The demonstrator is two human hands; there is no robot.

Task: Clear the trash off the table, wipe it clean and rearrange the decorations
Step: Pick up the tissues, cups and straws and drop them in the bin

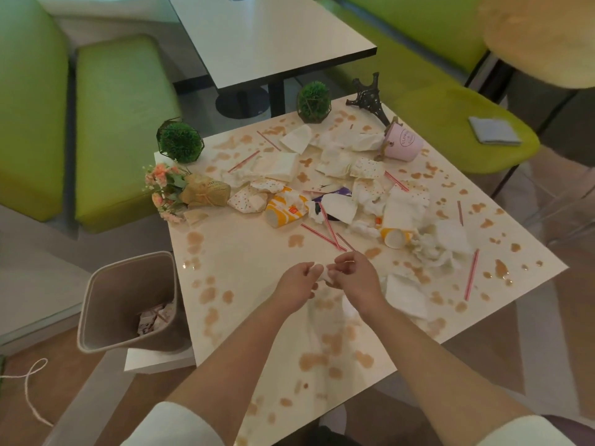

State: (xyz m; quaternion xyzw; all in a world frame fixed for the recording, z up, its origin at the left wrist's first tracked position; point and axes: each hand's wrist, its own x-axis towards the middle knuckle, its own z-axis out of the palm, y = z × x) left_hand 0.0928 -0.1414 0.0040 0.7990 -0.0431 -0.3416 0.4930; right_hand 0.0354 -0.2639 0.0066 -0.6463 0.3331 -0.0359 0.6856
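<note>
The cream table [257,252] is spotted with brown spills and littered with crumpled napkins [428,249], paper cups [283,210] and red striped straws [471,275]. My left hand [296,284] and my right hand [357,278] meet over the near middle, both pinching one small white tissue [325,275]. A flat napkin [405,294] lies just right of my right hand. Decorations sit along the far edge: two green ball plants [180,141] [314,99], a toppled flower bouquet [180,191], a tipped pink bucket [404,143] and a dark tower model [368,94].
A beige trash bin [128,304] holding some paper stands on the floor at the table's left. Green benches [119,123] flank the area, one with a grey cloth [494,130] on it. Another white table [267,37] stands beyond.
</note>
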